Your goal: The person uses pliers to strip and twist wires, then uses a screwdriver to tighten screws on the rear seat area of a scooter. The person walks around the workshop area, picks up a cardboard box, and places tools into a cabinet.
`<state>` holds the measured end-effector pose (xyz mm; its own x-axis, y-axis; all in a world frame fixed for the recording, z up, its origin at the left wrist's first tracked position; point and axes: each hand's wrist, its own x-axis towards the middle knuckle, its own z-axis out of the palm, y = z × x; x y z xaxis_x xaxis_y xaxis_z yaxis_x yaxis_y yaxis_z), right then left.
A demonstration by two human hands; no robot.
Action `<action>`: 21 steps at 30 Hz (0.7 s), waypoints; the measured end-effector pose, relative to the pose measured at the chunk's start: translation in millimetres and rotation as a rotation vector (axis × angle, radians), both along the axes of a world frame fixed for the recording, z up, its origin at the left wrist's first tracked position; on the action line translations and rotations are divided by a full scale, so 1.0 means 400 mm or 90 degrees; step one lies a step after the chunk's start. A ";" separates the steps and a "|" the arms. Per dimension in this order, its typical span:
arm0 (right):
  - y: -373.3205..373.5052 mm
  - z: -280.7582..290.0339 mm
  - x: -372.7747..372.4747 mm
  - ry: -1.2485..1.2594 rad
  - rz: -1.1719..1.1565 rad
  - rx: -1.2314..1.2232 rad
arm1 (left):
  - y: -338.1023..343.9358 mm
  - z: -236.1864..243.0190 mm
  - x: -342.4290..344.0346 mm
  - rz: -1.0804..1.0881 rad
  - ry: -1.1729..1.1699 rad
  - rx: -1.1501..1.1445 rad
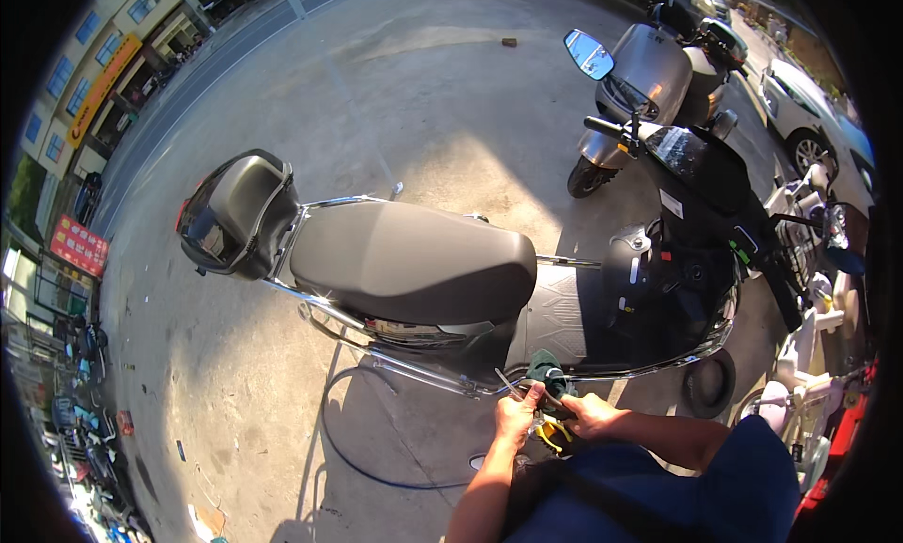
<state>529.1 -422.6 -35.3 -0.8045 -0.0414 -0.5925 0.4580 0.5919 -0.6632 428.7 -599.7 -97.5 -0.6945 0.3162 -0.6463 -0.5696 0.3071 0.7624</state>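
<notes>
Head view. At the lower centre of the frame, the left hand (514,419) is gripping, as far as its curled fingers show, a thin, straight, silvery rod (506,381) that is projecting toward the upper left. The right hand (591,414) is curling just beside it, at a dark green item of unclear form (548,366); whether its fingers are closing on that item cannot be told. The dark green item is lying just above the hands in the frame, at the lower edge of the grey-seated scooter with black bodywork (414,261), near its polished chrome tubular side rail (423,375). A curved yellow part (553,437) is showing just below the hands; what it belongs to is hidden.

Handling guidance, by judgement: the operator should be holding the work steady with one hand while applying force with the other. The rod's projecting tip should be pointing away from both wrists and from the chrome rail, since a slip could be scratching the finish. Both elbows should be staying low for control. Feet should be staying clear of the dark, looped rubber hose (376,478) at lower left of centre and the black rubber ring (726,388) at lower right.
</notes>
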 end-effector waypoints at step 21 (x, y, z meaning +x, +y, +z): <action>-0.855 0.151 -0.111 0.114 0.421 0.136 | -0.899 0.174 0.126 0.267 0.095 -0.114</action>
<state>484.5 -764.8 25.0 -0.7363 -0.4517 -0.5038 -0.1468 0.8335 -0.5326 479.1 -959.5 -28.0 -0.8275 -0.1186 -0.5487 -0.5611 0.2084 0.8011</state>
